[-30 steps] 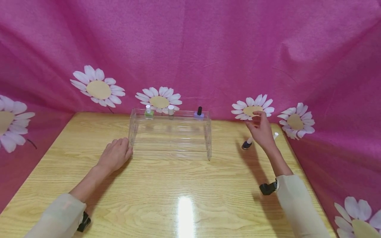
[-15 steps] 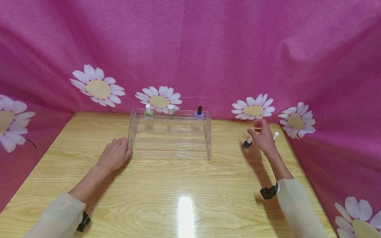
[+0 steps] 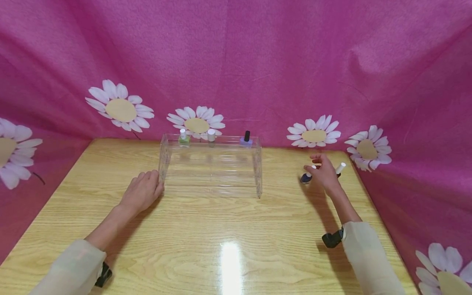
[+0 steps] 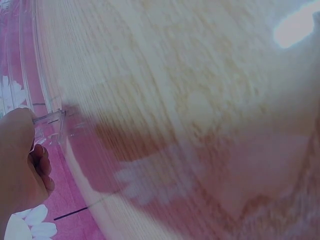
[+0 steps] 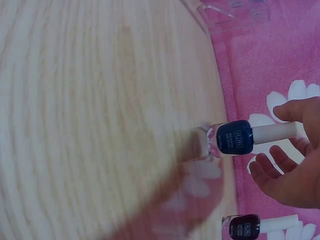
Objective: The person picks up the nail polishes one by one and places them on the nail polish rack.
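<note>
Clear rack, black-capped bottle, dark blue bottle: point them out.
Clear rack (image 3: 211, 169), head view, middle shelves.
Black-capped bottle (image 3: 247, 137), head view, cap.
Dark blue bottle (image 5: 236, 138), right wrist view, printed front.

The right hand (image 5: 297, 182) is spread around the white cap (image 5: 272, 133) of a dark blue bottle (image 5: 236, 138) — fingers apart from it, thumb just beside it. The bottle stands upright near an edge of the table (image 5: 100, 100), bordered by pink flowered cloth (image 5: 280, 55). Along that edge are a 2nd dark bottle (image 5: 244, 228) — also white-capped — and part of a clear rack (image 5: 235, 22).
</note>
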The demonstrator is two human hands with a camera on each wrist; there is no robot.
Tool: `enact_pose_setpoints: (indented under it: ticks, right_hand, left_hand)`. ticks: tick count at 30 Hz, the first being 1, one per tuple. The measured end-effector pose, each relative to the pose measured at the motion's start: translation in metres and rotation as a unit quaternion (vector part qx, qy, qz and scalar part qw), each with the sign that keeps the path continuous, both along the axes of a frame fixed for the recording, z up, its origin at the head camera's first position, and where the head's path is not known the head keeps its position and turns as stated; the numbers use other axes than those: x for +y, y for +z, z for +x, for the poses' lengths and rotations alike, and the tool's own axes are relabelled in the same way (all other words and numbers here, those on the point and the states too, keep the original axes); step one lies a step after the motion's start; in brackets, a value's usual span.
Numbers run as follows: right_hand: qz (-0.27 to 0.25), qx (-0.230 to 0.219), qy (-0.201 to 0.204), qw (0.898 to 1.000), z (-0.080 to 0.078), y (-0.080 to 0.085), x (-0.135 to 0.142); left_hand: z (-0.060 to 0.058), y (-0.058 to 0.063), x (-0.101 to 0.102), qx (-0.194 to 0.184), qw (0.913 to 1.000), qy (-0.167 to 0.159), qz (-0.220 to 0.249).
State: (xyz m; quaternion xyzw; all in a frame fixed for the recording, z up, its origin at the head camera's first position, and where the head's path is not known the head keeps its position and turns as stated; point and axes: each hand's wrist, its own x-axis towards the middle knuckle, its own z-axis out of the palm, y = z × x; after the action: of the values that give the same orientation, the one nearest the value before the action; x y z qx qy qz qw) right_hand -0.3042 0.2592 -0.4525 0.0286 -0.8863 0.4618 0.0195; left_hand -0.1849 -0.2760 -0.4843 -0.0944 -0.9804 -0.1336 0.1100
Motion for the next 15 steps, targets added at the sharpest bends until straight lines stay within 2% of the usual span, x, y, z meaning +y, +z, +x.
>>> enact_pose_setpoints:
  ticks: [7, 11, 15]
  right_hand:
    - [0.005, -0.005, 0.02, 1.0, 0.002, -0.01, 0.004]
    - [0.005, 0.003, 0.025, 1.0, 0.002, -0.013, 0.005]
    - [0.013, -0.009, 0.034, 0.999, 0.003, -0.014, 0.006]
  left_hand:
    - [0.0, 0.0, 0.0, -0.003, 1.0, 0.001, 0.002]
    - [0.0, 0.0, 0.0, -0.007, 1.0, 0.004, 0.002]
    - [0.0, 0.0, 0.0, -0.002, 1.0, 0.002, 0.004]
